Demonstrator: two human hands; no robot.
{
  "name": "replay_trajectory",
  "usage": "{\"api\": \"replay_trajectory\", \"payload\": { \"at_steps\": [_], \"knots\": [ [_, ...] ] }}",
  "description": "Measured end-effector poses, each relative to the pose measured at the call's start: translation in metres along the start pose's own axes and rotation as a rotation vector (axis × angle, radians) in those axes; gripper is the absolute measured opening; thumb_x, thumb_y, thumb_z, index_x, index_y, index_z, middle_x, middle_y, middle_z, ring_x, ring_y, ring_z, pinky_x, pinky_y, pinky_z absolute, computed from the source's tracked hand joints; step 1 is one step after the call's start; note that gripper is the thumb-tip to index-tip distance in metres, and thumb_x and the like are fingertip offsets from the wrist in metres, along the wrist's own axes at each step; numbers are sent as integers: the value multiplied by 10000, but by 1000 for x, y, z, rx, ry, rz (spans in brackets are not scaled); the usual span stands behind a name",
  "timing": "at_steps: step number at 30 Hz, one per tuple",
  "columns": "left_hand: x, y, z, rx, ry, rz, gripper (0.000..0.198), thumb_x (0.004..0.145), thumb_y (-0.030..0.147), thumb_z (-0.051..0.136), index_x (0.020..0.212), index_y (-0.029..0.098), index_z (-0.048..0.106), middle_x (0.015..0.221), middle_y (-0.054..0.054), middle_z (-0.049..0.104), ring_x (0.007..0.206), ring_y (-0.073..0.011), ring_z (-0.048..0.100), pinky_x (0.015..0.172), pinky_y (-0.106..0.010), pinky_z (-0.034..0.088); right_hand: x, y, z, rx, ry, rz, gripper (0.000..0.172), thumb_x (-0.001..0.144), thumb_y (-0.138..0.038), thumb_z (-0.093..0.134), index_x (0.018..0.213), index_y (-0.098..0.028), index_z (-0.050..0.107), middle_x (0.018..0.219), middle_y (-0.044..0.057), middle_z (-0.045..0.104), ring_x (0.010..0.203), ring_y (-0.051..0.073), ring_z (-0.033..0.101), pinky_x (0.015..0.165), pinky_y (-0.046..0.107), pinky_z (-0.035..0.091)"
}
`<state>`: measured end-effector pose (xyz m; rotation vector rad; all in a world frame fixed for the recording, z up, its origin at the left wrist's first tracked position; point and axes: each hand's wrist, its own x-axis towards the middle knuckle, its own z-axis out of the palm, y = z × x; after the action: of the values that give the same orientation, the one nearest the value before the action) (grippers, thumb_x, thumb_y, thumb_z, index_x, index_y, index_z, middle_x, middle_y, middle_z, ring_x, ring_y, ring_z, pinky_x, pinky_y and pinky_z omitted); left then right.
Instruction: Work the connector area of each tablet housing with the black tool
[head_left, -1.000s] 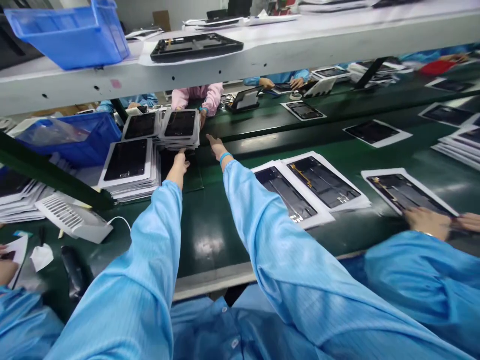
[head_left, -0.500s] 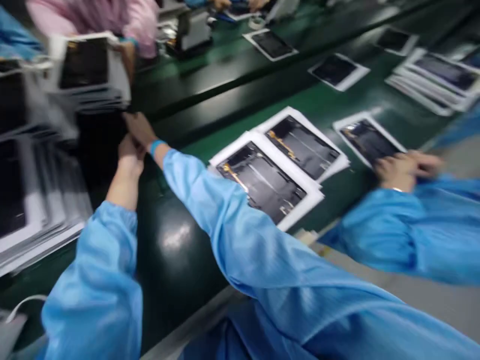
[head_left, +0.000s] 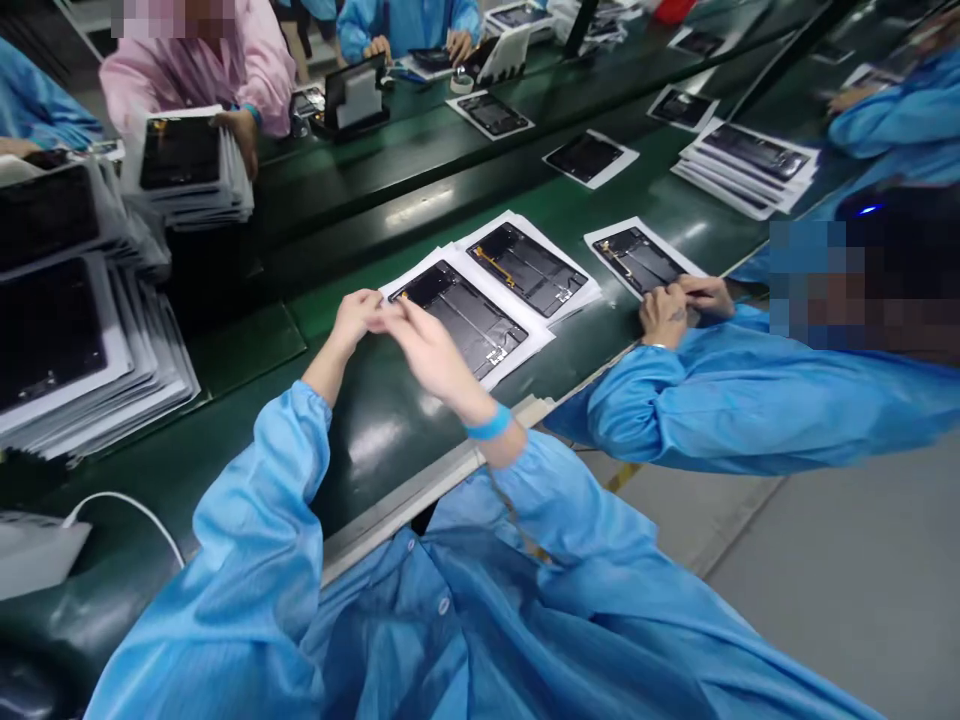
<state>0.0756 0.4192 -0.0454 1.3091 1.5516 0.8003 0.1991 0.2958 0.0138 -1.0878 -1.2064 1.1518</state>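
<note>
My left hand (head_left: 354, 315) and my right hand (head_left: 426, 348) meet fingertip to fingertip just above the green conveyor belt (head_left: 375, 440). Both have their fingers curled and pressed together; whatever lies between them is too small to make out. They hover at the left edge of an open black tablet back panel (head_left: 463, 318) lying on a white sheet. A second such panel (head_left: 526, 268) lies right behind it, overlapping. My right wrist wears a blue band (head_left: 489, 424).
Tall stacks of tablets on white sheets (head_left: 71, 340) stand at the left. A person in pink holds another stack (head_left: 187, 165) across the belt. A neighbour's hands (head_left: 679, 305) rest on a panel (head_left: 637, 255) to my right. A white device with a cable (head_left: 37, 555) sits at the near left.
Both my hands have drawn back from the far stacks toward me and to the right, and now meet beside the nearest panel. The view has swung down and to the right.
</note>
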Motion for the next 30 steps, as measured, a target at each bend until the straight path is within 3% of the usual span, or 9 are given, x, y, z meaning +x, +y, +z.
{"api": "replay_trajectory", "payload": {
  "at_steps": [2,4,8,11,14,17,22,26,30],
  "knots": [
    [-2,9,2,137,-45,51,453,1093,458,795,1442,183,708,1458,-125,711,1270,-288,735,1091,-503,667,-53,-1,-48,18,73,68,360,938,-634,712,990,-295,820,1118,47,858,1143,284,815,1253,487,572],
    [-8,18,1,291,-34,90,414,1109,443,775,1436,196,713,1473,-125,705,1299,-286,726,1108,-501,658,-96,6,-87,3,196,169,380,853,-681,779,880,-306,834,1055,75,862,1070,302,830,1171,513,629],
    [-15,32,-2,481,3,134,407,1112,435,771,1435,193,714,1478,-129,704,1297,-281,726,1115,-509,657,-133,42,-131,-81,350,301,405,754,-723,838,818,-322,843,971,120,862,917,326,837,1031,568,696],
    [-15,37,-1,491,10,127,417,1110,436,774,1439,187,710,1470,-129,707,1289,-282,730,1107,-509,661,-129,63,-137,-31,370,326,403,683,-695,878,737,-314,755,885,108,824,760,282,802,839,499,731],
    [-23,32,0,397,-13,92,404,1108,433,777,1433,199,715,1475,-126,705,1298,-281,726,1110,-499,658,-124,71,-134,5,402,339,451,661,-677,893,745,-307,649,792,48,764,715,253,782,789,455,743],
    [-30,15,-1,221,-35,12,396,1117,455,760,1405,186,729,1450,-114,717,1266,-287,734,1091,-488,667,-116,81,-136,43,434,345,480,716,-682,874,846,-299,616,769,3,727,713,229,778,751,410,745],
    [-41,-16,-1,-123,-1,-152,433,1117,458,762,1435,171,699,1396,-122,728,1189,-256,756,1023,-466,689,-106,92,-145,114,479,320,558,749,-690,889,821,-299,497,712,-42,660,655,183,707,677,352,709],
    [-56,-25,14,-359,32,-229,447,1117,465,759,1452,176,695,1431,-128,717,1229,-269,746,1057,-488,678,-103,91,-148,140,482,280,631,720,-577,959,771,-293,397,649,-95,499,610,135,606,634,282,650],
    [-75,-26,36,-547,45,-247,451,1114,461,765,1453,172,694,1434,-128,715,1236,-273,744,1058,-492,677,-100,88,-150,150,498,255,683,645,-508,994,745,-287,356,671,-105,454,589,103,549,561,232,574]
  ]
}}
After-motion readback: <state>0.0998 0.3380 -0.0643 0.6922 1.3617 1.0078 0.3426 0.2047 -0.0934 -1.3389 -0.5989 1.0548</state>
